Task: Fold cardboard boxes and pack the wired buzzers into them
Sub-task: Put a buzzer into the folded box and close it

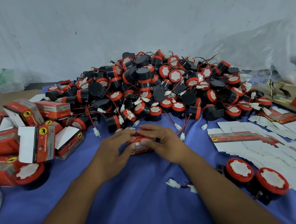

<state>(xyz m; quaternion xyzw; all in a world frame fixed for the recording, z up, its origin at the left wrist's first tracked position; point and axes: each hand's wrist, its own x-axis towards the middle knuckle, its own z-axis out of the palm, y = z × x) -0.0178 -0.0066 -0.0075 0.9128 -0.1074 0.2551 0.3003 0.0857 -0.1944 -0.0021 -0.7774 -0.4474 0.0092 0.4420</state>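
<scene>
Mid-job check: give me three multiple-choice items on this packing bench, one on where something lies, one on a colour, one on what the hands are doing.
1. Where do the flat box blanks lie?
A. on the person's right
B. on the person's left
C. on top of the buzzer pile

2. What colour is the cloth under the work?
A. green
B. blue
C. yellow

3. What are the hands doing?
A. both lie flat and idle
B. one lifts a buzzer from the pile
C. the left hand and the right hand both hold a red box

Answers: 1 A, the white blanks fan out along the right side; 2 B, blue shows across the whole foreground; 3 C, fingers and thumbs of both hands close on the box in the middle.
</scene>
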